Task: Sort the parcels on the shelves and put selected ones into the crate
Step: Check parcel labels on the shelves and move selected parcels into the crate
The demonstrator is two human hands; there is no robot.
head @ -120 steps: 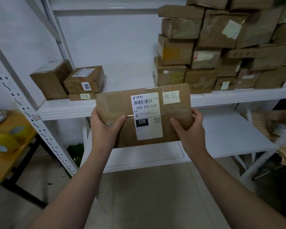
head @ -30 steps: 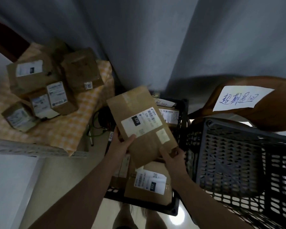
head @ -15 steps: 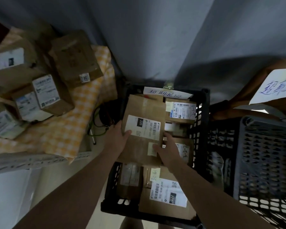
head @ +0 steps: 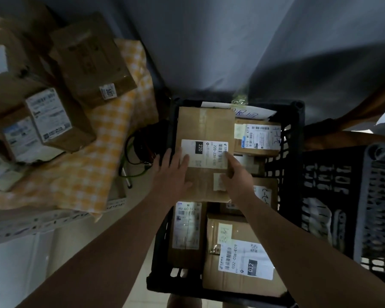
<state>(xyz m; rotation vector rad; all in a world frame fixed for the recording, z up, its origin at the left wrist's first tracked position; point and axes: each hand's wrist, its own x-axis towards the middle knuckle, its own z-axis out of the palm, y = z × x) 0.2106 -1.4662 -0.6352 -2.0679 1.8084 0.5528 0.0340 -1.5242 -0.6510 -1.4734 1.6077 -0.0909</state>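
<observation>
As flat cardboard parcel (head: 206,125) lies in lattice crate (head: 161,252), left hand (head: 172,174), right hand (head: 237,181) touch it, released.

Crate (head: 159,252) is basically packed. The flat 220 parcel (head: 206,125) lies across the far left part and boxes (head: 238,270) fill the rest, so the only way in is straight down from above. A wall (head: 209,52) rises just behind the far rim. A second crate (head: 342,207) sits just beside it on the right. On the left there's a strip of bare floor (head: 139,192), with a cable loop (head: 129,152) at its far end, then a checked cloth (head: 93,165) stacked with parcels (head: 91,61).
</observation>
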